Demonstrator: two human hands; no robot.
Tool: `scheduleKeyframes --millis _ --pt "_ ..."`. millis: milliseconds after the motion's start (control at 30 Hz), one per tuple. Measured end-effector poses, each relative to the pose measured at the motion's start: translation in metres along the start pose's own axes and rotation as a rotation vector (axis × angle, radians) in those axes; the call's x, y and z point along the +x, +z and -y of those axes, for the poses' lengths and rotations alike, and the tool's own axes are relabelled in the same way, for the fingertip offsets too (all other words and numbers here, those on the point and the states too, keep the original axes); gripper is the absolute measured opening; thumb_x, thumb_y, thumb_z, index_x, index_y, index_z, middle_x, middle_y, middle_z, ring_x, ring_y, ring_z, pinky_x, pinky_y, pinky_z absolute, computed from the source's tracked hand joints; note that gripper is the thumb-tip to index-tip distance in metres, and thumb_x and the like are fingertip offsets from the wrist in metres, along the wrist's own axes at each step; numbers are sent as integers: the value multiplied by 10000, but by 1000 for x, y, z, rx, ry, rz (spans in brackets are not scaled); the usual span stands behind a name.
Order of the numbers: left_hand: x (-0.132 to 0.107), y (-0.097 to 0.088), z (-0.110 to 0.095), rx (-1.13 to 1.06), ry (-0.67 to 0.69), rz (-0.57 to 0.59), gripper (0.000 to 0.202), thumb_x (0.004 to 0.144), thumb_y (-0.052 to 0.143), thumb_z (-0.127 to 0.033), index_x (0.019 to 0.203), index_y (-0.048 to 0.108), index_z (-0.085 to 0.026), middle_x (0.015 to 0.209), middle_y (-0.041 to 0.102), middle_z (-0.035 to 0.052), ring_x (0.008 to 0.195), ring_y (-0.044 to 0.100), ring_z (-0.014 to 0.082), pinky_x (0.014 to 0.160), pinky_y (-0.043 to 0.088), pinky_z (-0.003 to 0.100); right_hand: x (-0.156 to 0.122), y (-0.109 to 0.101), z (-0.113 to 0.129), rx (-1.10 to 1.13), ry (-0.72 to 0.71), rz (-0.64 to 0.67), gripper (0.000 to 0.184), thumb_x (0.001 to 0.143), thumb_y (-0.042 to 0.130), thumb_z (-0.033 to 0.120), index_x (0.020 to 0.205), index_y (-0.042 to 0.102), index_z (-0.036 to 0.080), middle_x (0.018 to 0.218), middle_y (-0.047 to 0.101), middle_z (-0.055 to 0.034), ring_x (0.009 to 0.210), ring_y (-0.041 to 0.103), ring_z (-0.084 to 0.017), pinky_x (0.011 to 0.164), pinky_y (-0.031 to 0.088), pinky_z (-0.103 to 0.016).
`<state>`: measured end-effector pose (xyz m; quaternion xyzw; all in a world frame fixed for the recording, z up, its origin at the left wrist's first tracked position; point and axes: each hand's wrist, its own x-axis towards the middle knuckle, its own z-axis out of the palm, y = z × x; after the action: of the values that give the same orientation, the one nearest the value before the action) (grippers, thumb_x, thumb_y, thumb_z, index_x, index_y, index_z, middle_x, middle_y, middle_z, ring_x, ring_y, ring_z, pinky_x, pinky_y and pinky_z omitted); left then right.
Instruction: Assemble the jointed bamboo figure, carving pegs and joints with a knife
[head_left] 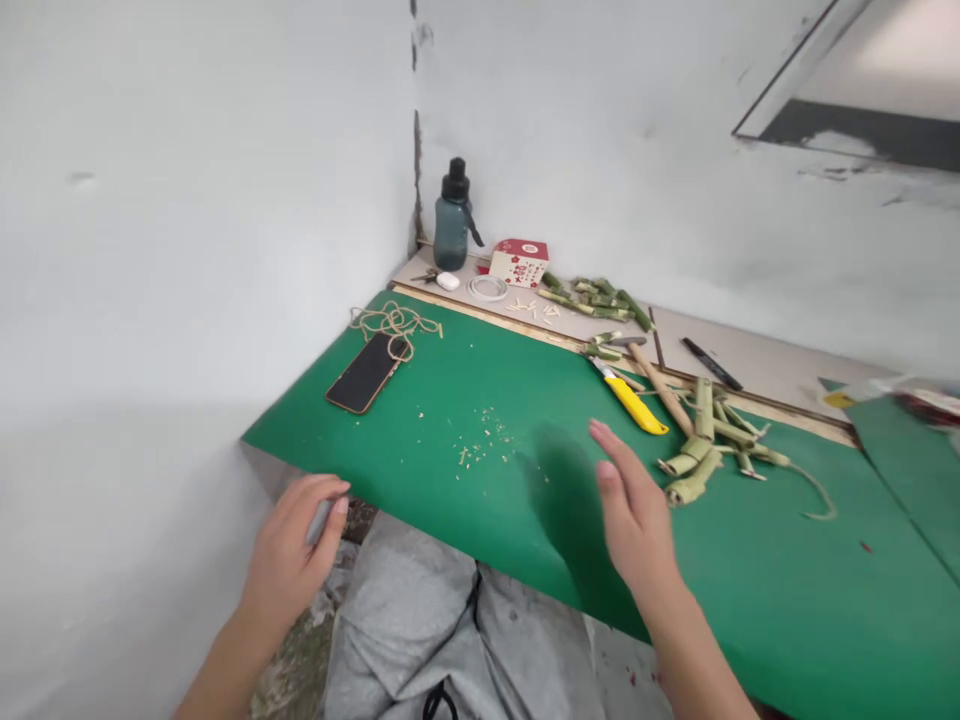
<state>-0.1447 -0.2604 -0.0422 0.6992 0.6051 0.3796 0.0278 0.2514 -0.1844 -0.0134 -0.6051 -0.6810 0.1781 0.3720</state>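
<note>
My left hand [296, 545] is at the near left edge of the green mat [480, 520], fingers curved with a gap to the thumb and nothing between them. Over the mat on the right hovers my right hand [634, 505], its fingers stretched out and holding nothing; its shadow falls beside it. Small pale shavings [487, 440] lie scattered between the hands. Closest to my right hand are folded green leaf pieces [694, 475] and a yellow-handled knife [637, 405]. A wooden-handled hammer [664, 390] lies partly behind them.
A phone [364, 378] and loose twine [397, 322] lie at the mat's left. Along the wall stand a water bottle [451, 220] and a red-and-white box [519, 263]. Cut green stalks [596, 300], a white coil [487, 288] and a black marker [711, 363] rest on the back strip.
</note>
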Motion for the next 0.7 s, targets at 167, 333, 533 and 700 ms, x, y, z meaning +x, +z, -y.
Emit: scheduleKeyframes --millis 167,333,533,700 --pt "29 23 -18 -82 95 98 183 1021 595 -162 1194 631 -211 1184 700 67 1140 680 197 1027 532 323 -38 3 -36 -269 192 -39 856 1047 355 714 1569 524 56 1636 505 -246 1570 436 -398 1281 354 -670" --pt "28 15 -20 -93 121 103 187 1018 590 -146 1185 632 -217 1182 701 62 1130 684 189 1016 539 312 30 81 27 -228 -4 216 778 1094 330 605 1593 494 32 1666 462 -242 1597 402 -351 1330 310 -564" --pt "6 -9 -7 -29 33 -42 179 1009 602 -166 1182 634 -202 1133 694 70 1080 692 208 1000 547 353 55 141 89 49 -318 487 691 1103 367 582 1569 556 108 1657 504 -151 1590 427 -264 1337 319 -463" --pt "-10 -24 0 -9 -7 -99 182 1003 608 -167 1180 639 -195 1108 696 65 1014 698 190 960 558 334 85 119 51 38 -148 342 757 1097 226 586 1516 612 87 1604 553 -205 1570 456 -317 1322 314 -585"
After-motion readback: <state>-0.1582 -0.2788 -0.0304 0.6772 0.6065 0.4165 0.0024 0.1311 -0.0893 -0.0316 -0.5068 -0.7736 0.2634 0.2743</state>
